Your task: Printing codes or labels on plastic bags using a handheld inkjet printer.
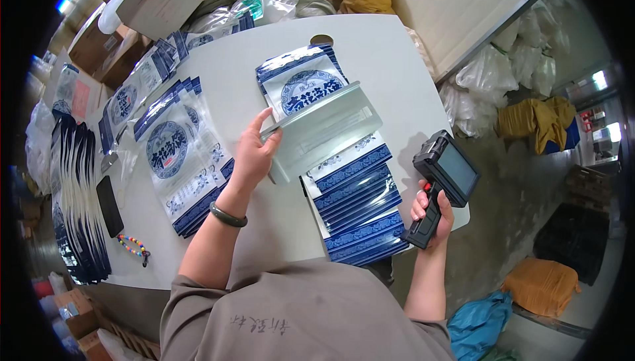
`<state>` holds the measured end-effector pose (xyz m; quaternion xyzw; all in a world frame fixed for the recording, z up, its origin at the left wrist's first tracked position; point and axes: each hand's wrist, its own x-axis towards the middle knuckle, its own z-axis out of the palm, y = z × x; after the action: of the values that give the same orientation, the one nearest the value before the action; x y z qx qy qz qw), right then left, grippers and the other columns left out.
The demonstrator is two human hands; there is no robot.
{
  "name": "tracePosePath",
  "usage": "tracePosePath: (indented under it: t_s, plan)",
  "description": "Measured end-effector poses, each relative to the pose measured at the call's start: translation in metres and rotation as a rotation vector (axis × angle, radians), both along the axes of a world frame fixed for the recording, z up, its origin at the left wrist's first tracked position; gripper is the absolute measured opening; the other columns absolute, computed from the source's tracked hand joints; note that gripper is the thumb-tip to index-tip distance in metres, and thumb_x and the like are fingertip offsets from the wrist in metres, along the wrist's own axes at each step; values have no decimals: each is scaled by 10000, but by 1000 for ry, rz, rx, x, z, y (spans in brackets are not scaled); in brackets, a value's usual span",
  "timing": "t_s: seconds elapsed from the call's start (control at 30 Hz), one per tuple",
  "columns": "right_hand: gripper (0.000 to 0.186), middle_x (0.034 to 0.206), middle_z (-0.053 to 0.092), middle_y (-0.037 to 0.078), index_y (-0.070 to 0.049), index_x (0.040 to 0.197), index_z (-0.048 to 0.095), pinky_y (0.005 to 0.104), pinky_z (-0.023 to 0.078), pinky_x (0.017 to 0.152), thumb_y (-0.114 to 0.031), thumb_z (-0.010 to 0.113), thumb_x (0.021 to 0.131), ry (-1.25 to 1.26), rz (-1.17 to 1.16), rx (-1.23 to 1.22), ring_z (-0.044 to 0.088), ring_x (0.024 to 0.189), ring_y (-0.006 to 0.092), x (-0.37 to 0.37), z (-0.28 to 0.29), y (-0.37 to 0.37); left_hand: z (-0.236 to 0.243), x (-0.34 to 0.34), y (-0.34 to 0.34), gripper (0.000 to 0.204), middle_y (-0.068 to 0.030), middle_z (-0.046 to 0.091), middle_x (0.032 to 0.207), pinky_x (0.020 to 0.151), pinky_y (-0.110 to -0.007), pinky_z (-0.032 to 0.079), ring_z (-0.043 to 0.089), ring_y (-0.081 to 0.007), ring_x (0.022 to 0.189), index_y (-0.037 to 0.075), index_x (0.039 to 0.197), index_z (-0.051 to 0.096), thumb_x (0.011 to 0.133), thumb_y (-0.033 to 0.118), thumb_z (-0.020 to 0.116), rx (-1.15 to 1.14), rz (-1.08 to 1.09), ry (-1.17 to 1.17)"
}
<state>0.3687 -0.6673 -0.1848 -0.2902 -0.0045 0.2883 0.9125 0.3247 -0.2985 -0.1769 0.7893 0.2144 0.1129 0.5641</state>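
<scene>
My right hand (431, 214) is closed around the pistol grip of a black handheld inkjet printer (444, 169), which has a screen and a red button. It is held beside the table's right edge. My left hand (254, 152) grips the left edge of a pale green, shallow rectangular tray or plate (327, 129) between thumb and fingers. That plate lies slanted across a fanned stack of blue-and-white plastic pouches (357, 179) and hides its middle. Above the plate, the printed face of the top pouch (307, 86) shows.
A second pouch stack (172, 149) lies left of my left forearm. Further left are a black phone (109, 205) with a beaded strap (132, 247) and a long row of pouches (79, 195). Cardboard boxes (159, 0) stand far left. Clear plastic bags (486, 76) lie beyond the table's right side.
</scene>
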Motion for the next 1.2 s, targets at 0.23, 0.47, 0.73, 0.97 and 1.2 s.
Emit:
tracePosePath:
  t_s: [0.23,0.47,0.73,0.97,1.2]
  plan:
    - [474,792,519,73,59,1242,449,285,471,599,-312,518,955,14,-30,-136,526,633,156,-3,11,5,-5,-1,-2,540,-210,650,1013,698,-321,477,565,-199,647,9,1335,468,860,209,632,302,65,-68]
    - [402,791,560,103,74,1206,483,296,506,532,-147,558,879,-202,-6,-559,569,589,184,-4,77,36,6,2,2,584,-256,621,1112,817,-390,489,645,-350,869,-2,1354,432,861,235,634,297,23,137]
    - [222,749,590,93,38,993,561,271,492,544,-34,614,789,-460,197,-1063,592,577,161,13,104,83,8,1,0,539,-258,645,1016,825,-420,491,636,-389,934,8,1333,451,873,236,616,264,27,111]
    - [228,745,576,62,23,1000,563,277,496,499,6,648,789,-460,449,-1234,577,565,133,11,114,134,1,-1,1,523,-241,660,848,748,-442,500,647,-397,826,20,1327,443,878,230,610,284,30,83]
    - [200,690,577,49,30,987,562,268,466,461,-33,650,819,-490,627,-1380,562,508,126,6,104,177,-11,0,0,537,-255,652,929,788,-449,492,633,-398,902,21,1344,417,875,206,602,335,34,-27]
